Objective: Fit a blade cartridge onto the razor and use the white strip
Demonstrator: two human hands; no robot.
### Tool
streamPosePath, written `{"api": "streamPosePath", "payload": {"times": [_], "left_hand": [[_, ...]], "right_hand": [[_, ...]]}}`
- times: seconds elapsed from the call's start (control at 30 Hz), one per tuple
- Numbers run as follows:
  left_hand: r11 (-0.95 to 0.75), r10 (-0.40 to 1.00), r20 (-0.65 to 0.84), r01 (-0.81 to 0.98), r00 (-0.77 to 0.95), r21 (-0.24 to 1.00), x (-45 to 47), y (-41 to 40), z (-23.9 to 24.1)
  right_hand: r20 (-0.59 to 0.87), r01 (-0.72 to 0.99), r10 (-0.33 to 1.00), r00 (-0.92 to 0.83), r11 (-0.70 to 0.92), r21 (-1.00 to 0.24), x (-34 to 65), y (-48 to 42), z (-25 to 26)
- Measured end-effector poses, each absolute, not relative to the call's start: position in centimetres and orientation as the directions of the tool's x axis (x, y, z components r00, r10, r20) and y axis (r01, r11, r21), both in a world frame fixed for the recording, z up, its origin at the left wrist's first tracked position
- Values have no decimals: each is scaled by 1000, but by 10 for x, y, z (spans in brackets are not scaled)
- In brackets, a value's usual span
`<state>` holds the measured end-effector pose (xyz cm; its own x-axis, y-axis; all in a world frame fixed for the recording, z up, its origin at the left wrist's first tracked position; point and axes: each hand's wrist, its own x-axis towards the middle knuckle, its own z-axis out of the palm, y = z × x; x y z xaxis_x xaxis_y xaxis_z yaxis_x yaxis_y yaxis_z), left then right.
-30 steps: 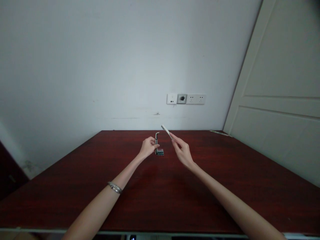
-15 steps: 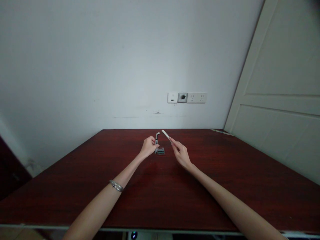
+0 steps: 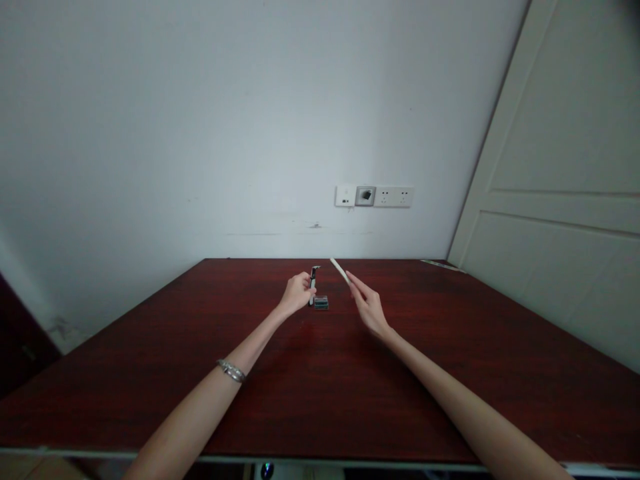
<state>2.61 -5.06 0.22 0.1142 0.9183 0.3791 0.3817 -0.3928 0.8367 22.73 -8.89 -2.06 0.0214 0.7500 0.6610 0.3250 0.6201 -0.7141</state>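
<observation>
My left hand [image 3: 297, 291] is closed around the handle of a razor [image 3: 313, 283]. The handle is black and white, held upright, and a small head juts to the right at its top. Just right of its lower end, a small clear case [image 3: 321, 303] with dark contents lies on the table. My right hand [image 3: 369, 308] pinches one end of a slim white strip [image 3: 340, 270], seen nearly edge-on. The strip slants up and to the left, its far end apart from the razor. What exactly the strip is, I cannot make out.
A dark red wooden table [image 3: 320, 393] spreads below both arms. White wall sockets [image 3: 394, 196] sit above its back edge, and a pale door panel [image 3: 560, 220] stands along the right. A thin flat strip [image 3: 443, 265] lies at the back right corner.
My right hand has moved a little to the right with the white strip, away from the razor. The razor has turned slightly in my left hand, which stays in place.
</observation>
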Motion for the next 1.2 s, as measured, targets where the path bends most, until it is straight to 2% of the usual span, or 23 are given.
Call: {"api": "streamPosePath", "payload": {"times": [0.1,0.2,0.33,0.43,0.53,0.67,0.97,1.2], "left_hand": [[-361,930,334,221,153,906,29,-52,2],[-355,927,326,144,187,924,32,-56,2],[-417,896,379,149,232,897,36,-59,2],[-458,875,416,142,249,878,37,-59,2],[-475,868,437,134,237,870,35,-59,3],[-465,880,434,168,191,869,34,-60,4],[-466,876,429,156,223,871,37,-60,2],[-503,855,460,168,242,848,38,-62,5]], "right_hand": [[517,123,854,59,507,-853,219,-94,-18],[419,-21,906,-49,419,-908,207,-102,-14],[373,-145,912,-174,351,-925,194,-110,-9],[281,-208,926,-251,232,-950,188,-114,-12],[225,-268,935,-275,150,-952,184,-118,-20],[238,-350,936,-258,139,-926,179,-120,-22],[203,-326,956,-210,127,-937,174,-131,-24],[235,-303,959,-161,178,-936,170,-131,-22]]}}
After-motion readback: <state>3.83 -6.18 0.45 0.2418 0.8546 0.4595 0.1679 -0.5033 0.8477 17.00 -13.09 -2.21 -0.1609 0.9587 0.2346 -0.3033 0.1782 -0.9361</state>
